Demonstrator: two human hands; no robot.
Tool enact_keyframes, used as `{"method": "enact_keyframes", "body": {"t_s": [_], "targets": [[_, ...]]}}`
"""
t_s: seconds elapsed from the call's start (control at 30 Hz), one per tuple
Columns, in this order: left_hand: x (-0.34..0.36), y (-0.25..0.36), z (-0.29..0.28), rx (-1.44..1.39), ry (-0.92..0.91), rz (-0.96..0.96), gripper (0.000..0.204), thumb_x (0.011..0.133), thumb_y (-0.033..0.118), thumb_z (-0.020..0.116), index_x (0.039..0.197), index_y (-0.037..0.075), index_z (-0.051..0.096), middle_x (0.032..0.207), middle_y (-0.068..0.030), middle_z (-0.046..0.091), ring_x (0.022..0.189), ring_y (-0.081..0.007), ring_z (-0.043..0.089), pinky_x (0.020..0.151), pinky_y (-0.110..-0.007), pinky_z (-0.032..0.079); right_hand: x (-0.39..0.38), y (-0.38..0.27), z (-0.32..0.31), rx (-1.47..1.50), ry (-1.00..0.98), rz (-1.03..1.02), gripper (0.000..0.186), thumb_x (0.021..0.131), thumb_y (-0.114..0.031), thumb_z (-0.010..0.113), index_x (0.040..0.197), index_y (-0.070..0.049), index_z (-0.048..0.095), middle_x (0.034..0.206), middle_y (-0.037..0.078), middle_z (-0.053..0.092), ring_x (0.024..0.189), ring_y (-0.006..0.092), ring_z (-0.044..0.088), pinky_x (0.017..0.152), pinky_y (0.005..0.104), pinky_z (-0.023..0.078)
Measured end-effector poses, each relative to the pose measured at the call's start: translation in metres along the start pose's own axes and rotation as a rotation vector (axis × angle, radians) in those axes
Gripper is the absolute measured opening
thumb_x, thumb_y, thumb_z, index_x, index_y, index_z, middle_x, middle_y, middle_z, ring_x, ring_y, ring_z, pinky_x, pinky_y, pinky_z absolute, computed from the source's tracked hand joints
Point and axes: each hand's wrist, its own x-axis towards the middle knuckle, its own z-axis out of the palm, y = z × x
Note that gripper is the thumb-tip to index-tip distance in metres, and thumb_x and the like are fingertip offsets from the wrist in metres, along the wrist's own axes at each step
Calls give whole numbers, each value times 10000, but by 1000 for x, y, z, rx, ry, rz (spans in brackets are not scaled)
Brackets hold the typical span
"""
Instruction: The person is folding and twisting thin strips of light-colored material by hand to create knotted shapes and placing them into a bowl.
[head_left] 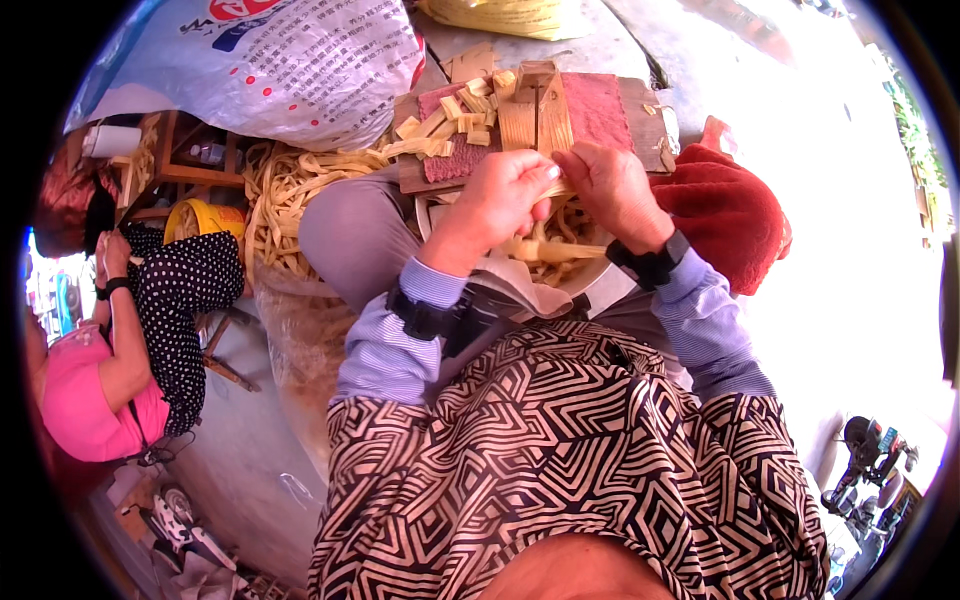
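Observation:
My left hand and my right hand meet over my lap, fingers closed and pinching. Between them shows a bit of a pale yellow strip, mostly hidden by the fingers. Just beyond the fingertips a slotted wooden block stands on a wooden board covered partly by a red cloth. Short cut pieces of yellow strip lie heaped left of the block. Below my hands, a light-coloured basin holds long pale yellow strips, with a whitish cloth at its near side.
Left of my knee is a large pile of yellow strips. A big white printed sack lies behind it. A dark red cloth covers my right knee. At the left sits another person in a pink top, near a yellow bucket.

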Motion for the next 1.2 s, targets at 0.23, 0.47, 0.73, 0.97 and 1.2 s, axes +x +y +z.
{"method": "enact_keyframes", "body": {"t_s": [0.23, 0.47, 0.73, 0.97, 1.2], "targets": [[9, -43, -3, -145, -1, 259, 289, 941, 251, 555, 827, 10, 666, 628, 29, 546, 558, -46, 467, 508, -208, 379, -35, -53, -31, 1608, -686, 445, 232, 935, -168, 579, 1014, 42, 641, 532, -47, 419, 439, 46, 387, 461, 212, 346], [-11, -25, 27, -530, -129, 47, 216, 957, 185, 518, 1140, 71, 535, 713, 68, 453, 567, -9, 351, 467, -154, 261, -24, -27, -14, 75, 109, 104, 236, 887, -72, 579, 1103, -89, 674, 791, 155, 652, 694, 207, 658, 648, 300, 505], [-3, -52, 17, 253, 167, 430, 115, 860, 92, 590, 963, 43, 609, 718, -7, 555, 603, -155, 527, 542, -301, 446, -31, 6, 0, 92, -125, 191, 187, 906, -254, 587, 912, -78, 648, 847, 119, 663, 668, 264, 641, 580, 346, 500], [-14, -49, 34, 625, 413, 778, 196, 806, 15, 614, 1002, 13, 608, 896, -107, 599, 844, -296, 595, 749, -374, 479, -47, 9, 25, 1685, -393, 646, 280, 962, -267, 530, 1061, -27, 632, 1034, 55, 645, 938, 153, 611, 819, 311, 496], [-4, -32, 44, 511, 454, 551, 123, 870, 98, 588, 904, -19, 570, 802, -121, 588, 731, -237, 589, 658, -348, 466, -47, -1, 22, 971, 158, 287, 95, 811, 29, 650, 897, 43, 689, 1107, 12, 545, 948, 90, 549, 798, 208, 454]]}}
